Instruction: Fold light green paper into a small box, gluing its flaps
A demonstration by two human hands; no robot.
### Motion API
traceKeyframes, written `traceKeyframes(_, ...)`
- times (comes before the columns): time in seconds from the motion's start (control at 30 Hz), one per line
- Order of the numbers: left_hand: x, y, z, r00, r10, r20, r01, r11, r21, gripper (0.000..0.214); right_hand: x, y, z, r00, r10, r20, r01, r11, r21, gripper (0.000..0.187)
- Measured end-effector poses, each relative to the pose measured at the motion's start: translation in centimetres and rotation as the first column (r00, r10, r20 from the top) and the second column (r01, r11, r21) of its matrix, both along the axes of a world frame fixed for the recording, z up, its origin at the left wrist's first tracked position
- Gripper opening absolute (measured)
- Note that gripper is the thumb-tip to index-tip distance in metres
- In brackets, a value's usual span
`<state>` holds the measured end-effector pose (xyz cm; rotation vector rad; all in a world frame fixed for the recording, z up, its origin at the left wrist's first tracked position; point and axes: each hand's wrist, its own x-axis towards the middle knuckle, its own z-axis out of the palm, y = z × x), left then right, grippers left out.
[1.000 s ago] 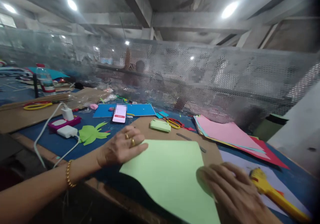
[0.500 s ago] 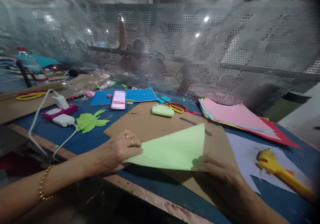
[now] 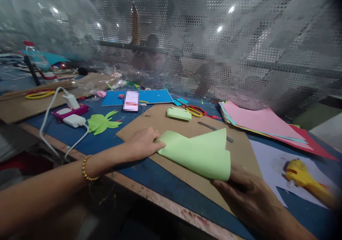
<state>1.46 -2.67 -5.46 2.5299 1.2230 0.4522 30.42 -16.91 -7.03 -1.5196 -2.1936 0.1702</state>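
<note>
A light green paper sheet (image 3: 199, 153) lies curled over itself on a brown cardboard sheet (image 3: 165, 122) on the blue table. My left hand (image 3: 144, 143) pinches the sheet's left edge, fingers closed on it. My right hand (image 3: 247, 193) grips the sheet's lower right corner from underneath, its fingers partly hidden by the paper. A gold bracelet (image 3: 87, 168) sits on my left wrist.
A stack of pink and red paper (image 3: 263, 124) lies at the right, a yellow glue gun (image 3: 304, 179) on white paper. Scissors (image 3: 193, 110), a green pad (image 3: 179, 113), a phone (image 3: 130, 101), white chargers (image 3: 73, 120) and a green cut-out (image 3: 103, 122) lie behind. Perforated mesh screens the back.
The flat green sheet has been lifted and folded over. My left hand shifted from pressing on top to pinching the left edge. My right hand moved under the right corner.
</note>
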Motion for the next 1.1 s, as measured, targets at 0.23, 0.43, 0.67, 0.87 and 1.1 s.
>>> traceKeyframes(0.23,0.6,-0.2,0.1,0.998,0.013,-0.056,-0.010,0.999,0.050,0.031,-0.6,-0.3,0.7,0.988,-0.151,-0.039,0.148,0.986,-0.076,0.047)
traceKeyframes(0.43,0.7,0.1,-0.1,0.997,0.023,-0.071,-0.020,0.999,0.046,0.033,-0.6,-0.1,-0.2,0.968,-0.244,-0.064,0.238,0.968,-0.084,0.050)
traceKeyframes(0.67,0.9,0.4,-0.6,0.998,0.005,-0.069,-0.001,0.998,0.068,0.033,-0.6,-0.2,-0.2,0.969,-0.247,-0.019,0.247,0.968,-0.036,0.045)
traceKeyframes(0.87,1.0,0.4,-0.5,0.996,0.007,-0.087,-0.003,0.999,0.048,0.032,-0.5,-0.1,-0.7,0.953,-0.295,0.062,0.295,0.955,0.008,0.047)
traceKeyframes(1.1,1.3,0.5,-0.5,0.993,0.039,-0.110,-0.035,0.999,0.041,0.035,-0.6,-0.1,-0.7,0.951,-0.300,0.078,0.299,0.954,0.023,0.046)
